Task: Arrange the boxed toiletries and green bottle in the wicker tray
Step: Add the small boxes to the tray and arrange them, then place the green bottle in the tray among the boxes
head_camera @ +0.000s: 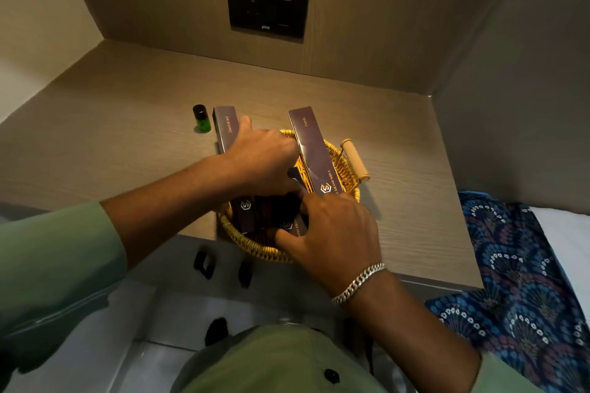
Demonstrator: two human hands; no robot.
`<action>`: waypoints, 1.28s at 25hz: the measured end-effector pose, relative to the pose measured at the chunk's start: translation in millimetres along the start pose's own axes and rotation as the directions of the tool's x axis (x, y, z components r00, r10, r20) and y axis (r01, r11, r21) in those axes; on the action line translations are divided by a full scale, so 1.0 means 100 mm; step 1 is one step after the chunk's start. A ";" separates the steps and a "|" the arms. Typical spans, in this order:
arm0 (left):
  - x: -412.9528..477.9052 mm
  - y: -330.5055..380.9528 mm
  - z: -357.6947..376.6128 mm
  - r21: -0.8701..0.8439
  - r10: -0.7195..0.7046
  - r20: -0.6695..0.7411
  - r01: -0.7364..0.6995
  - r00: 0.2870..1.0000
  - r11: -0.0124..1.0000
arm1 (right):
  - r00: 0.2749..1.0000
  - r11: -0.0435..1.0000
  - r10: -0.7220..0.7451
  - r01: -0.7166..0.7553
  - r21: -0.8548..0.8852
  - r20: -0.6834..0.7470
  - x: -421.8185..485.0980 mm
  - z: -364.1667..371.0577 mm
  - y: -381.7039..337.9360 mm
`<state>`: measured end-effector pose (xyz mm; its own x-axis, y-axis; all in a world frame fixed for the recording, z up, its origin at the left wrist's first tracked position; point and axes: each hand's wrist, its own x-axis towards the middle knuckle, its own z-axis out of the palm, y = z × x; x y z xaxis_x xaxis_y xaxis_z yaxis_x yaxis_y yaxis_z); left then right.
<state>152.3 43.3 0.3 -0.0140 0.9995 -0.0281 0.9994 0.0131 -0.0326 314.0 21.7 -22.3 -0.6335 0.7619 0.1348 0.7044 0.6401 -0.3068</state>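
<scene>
The green shirt with its dark button fills the bottom of the view, and from it the right forearm reaches forward, a silver bracelet at the wrist. The right hand sits over the near right part of the wicker tray; its thumb and forefinger are spread apart and press on a small dark box lying inside the tray, the thumb at the box's near edge, the forefinger at its far corner. The other fingers are hidden behind the hand.

The left hand comes in from the left in a green sleeve. Its fingers curl down into the tray's middle, tips out of sight, so I cannot tell whether they grip anything; the thumb points away and rests against the side of the box marked "Dental Kit", which lies at the tray's far left edge. Another small box lies in the tray under this hand.

The long box marked "Comb" lies slanted across the tray's right side, its far end sticking out over the rim. A wooden handle juts from the tray's right.

The green bottle with a black cap stands upright on the wooden shelf, outside the tray, just left of the dental kit box. A dark wall panel is set behind.
</scene>
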 end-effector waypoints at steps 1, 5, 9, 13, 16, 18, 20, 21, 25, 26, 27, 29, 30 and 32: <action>0.00 0.00 0.00 -0.012 -0.005 0.002 0.005 1.000 1.000 | 1.000 1.000 0.008 -0.007 0.023 -0.013 -0.01 0.00 0.02; -0.05 0.01 -0.02 -0.123 -0.072 -0.029 0.068 0.997 0.990 | 0.999 0.995 0.033 -0.030 0.093 -0.038 -0.04 0.03 0.08; -0.29 -0.13 -0.14 -0.408 -0.240 -0.311 0.099 0.920 0.908 | 0.998 0.997 0.009 -0.005 0.074 -0.057 0.07 -0.13 0.12; -0.84 -0.32 -0.02 -0.595 -0.426 -0.485 0.069 0.763 0.800 | 0.977 0.969 -0.174 0.192 0.157 -0.122 0.55 -0.49 -0.04; -1.11 -0.26 0.21 -0.674 -0.487 -0.447 0.075 0.751 0.735 | 0.934 0.893 -0.338 0.357 0.273 -0.117 1.14 -0.65 -0.34; -1.18 -0.27 0.30 -0.725 -0.485 -0.419 0.039 0.768 0.688 | 0.910 0.852 -0.415 0.394 0.343 -0.015 1.62 -0.64 -0.66; -1.20 -0.30 0.35 -0.740 -0.465 -0.412 0.010 0.783 0.672 | 0.883 0.877 -0.441 0.386 0.287 0.161 2.07 -0.48 -0.93; -1.21 -0.32 0.36 -0.742 -0.458 -0.412 0.002 0.787 0.670 | 0.859 0.894 -0.442 0.399 0.204 0.260 2.25 -0.36 -1.05; -1.25 -0.35 0.38 -0.785 -0.445 -0.391 -0.040 0.806 0.619 | 0.736 0.872 -0.377 0.486 -0.053 0.562 2.63 0.10 -1.31; -1.26 -0.36 0.38 -0.793 -0.450 -0.394 -0.048 0.801 0.608 | 0.709 0.865 -0.372 0.499 -0.055 0.599 2.65 0.16 -1.32; -1.27 -0.37 0.38 -0.800 -0.459 -0.393 -0.051 0.796 0.597 | 0.692 0.861 -0.371 0.506 -0.050 0.619 2.67 0.19 -1.31; -1.26 -0.39 0.38 -0.814 -0.473 -0.383 -0.048 0.793 0.579 | 0.705 0.855 -0.389 0.516 -0.052 0.594 2.67 0.18 -1.30; -1.26 -0.39 0.38 -0.820 -0.477 -0.377 -0.047 0.794 0.570 | 0.726 0.856 -0.406 0.515 -0.048 0.555 2.65 0.13 -1.29; -1.25 -0.37 0.36 -0.845 -0.491 -0.348 -0.041 0.799 0.533 | 0.784 0.874 -0.433 0.485 -0.005 0.444 2.61 -0.05 -1.26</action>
<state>116.0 -83.5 -31.1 -0.4903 0.8019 0.3413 0.5605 -0.0097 0.8281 61.0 140.4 56.0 -0.9440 0.2765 -0.1798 0.3100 0.9300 -0.1977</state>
